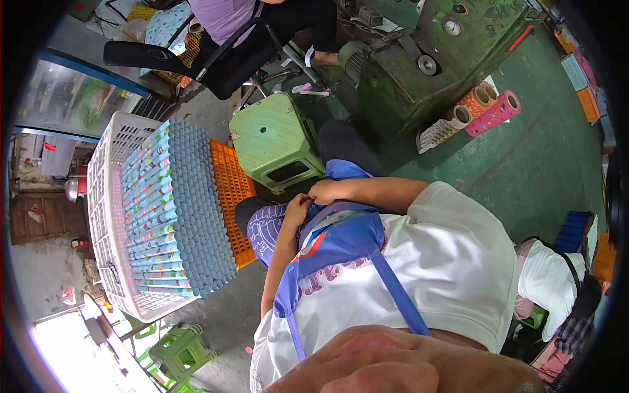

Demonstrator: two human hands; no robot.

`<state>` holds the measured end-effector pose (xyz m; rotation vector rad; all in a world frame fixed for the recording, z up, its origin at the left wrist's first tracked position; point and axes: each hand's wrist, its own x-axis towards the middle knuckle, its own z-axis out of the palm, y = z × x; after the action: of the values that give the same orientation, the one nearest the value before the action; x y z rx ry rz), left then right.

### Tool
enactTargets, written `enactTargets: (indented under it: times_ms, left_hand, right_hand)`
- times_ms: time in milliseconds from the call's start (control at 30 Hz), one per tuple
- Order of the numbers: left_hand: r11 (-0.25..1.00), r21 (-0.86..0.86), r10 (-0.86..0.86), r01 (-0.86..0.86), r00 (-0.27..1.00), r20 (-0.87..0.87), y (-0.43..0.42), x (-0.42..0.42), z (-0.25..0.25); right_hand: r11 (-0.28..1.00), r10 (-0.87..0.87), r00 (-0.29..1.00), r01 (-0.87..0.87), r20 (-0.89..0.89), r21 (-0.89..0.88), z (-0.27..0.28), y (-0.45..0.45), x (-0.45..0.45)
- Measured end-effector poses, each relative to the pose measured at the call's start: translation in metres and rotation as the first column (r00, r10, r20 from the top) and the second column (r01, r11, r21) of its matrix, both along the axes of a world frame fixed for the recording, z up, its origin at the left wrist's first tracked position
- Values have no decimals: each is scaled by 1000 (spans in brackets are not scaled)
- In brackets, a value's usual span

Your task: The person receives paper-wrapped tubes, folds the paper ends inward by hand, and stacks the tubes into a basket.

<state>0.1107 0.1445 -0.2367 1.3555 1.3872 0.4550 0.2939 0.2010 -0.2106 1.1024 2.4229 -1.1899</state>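
Both of my hands are close together over my lap, above the blue apron (341, 239) that I wear. My left hand (299, 208) has its fingers curled in against the apron cloth. Beside it, nearly touching, my right hand (323, 192) is closed too, with bent fingers. Whatever lies between the fingers is too small or hidden to make out. Just past my hands stands a green plastic stool (268, 134). On the left, a white plastic basket (105, 216) holds many stacked blue patterned paper tubes (190, 203), their open ends facing me.
An orange crate (229, 190) sits between the tubes and the stool. A green machine (419, 72) stands ahead, with patterned rolls (495, 111) beside it. Another person (226, 19) sits on a black chair (229, 75). Green stools (180, 354) stand at lower left.
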Motion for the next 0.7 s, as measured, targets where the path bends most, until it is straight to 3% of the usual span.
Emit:
enactTargets:
  times_ms: [700]
  left_hand:
    - [999,46,-1,2,1000,-9,-1,-1,-2]
  right_hand:
    - [1000,12,999,-11,-32,3,2,0,2]
